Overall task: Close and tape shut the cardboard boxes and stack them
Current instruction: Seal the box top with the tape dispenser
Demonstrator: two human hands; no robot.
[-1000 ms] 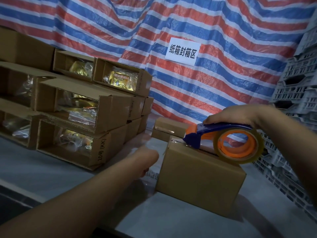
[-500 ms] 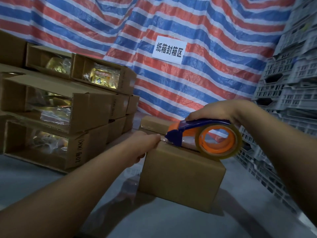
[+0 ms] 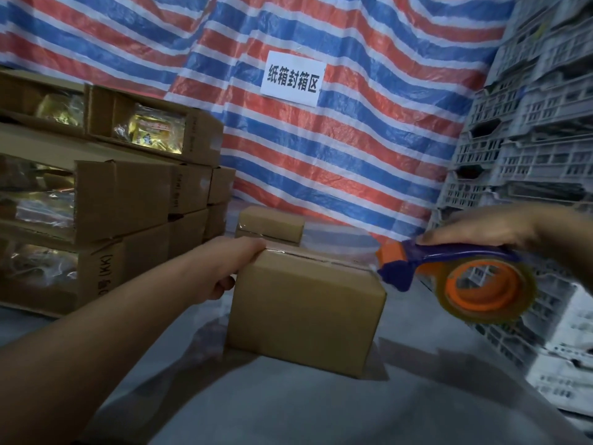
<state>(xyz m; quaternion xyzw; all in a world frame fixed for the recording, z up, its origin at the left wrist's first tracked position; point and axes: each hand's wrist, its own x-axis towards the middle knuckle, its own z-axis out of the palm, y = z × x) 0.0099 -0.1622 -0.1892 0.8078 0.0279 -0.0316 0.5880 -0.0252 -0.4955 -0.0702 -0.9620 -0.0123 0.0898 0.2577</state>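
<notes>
- Head view: one closed cardboard box [image 3: 305, 313] stood on the grey table [image 3: 321, 409] in front of me, a strip of clear tape [image 3: 321, 256] running along its top seam.
- My left hand [image 3: 229, 268] gripped the box's upper left corner, fingers curled down over the far edge and thumb against the near left side.
- My right hand [image 3: 487, 226] was wrapped around the handle of one tape dispenser [image 3: 449, 277], blue with an orange hub and one roll of clear tape on it; its nose sat just off the box's top right corner, with tape stretched from there back over the top.
- One smaller sealed box [image 3: 271, 224] lay behind the box I held, near the tarp.
- At left stood a stack of open boxes [image 3: 106, 194]; I counted at least five with yellow packets showing inside.
- One white sign [image 3: 292, 78] hung on the striped tarp [image 3: 369, 139], and grey plastic crates [image 3: 529, 139] were piled at right, too many to count.
</notes>
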